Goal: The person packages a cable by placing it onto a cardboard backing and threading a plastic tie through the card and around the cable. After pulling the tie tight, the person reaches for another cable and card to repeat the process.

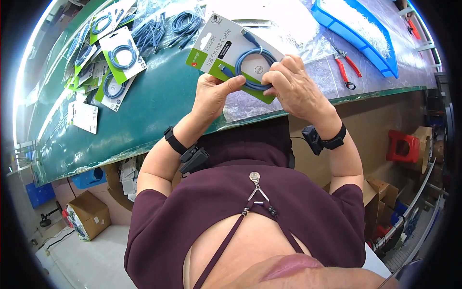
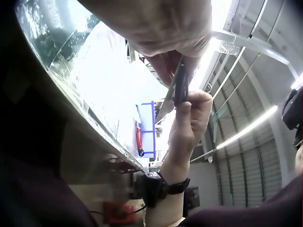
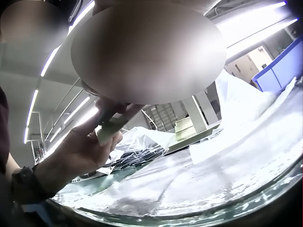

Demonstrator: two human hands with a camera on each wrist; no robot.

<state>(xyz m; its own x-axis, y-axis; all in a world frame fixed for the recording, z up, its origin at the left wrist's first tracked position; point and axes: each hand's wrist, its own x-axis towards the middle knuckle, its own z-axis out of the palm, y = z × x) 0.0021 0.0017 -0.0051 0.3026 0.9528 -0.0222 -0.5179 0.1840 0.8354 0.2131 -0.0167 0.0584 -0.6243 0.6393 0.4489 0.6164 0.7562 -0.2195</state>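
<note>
A blue coiled USB-C cable [image 1: 239, 61] lies on its white and green printed card [image 1: 210, 44], which is tilted above the table's front edge. My left hand [image 1: 211, 94] grips the card's lower left edge, its thumb over the cable coil. At the card's right side my right hand [image 1: 298, 89] pinches coil and card with bent fingers. Seen from the left wrist, the card is edge-on, with the right hand [image 2: 189, 125] on its far side. The right wrist view has the left hand [image 3: 87, 146] holding the card's edge, while a blur covers much of the upper part.
Carded cables [image 1: 122, 55] are piled on the green table [image 1: 159, 96] at left, beside loose blue cable coils [image 1: 186, 21]. Red-handled pliers [image 1: 344, 67] lie at right near a blue tray [image 1: 353, 36] of white strands. A red stool [image 1: 403, 146] stands below.
</note>
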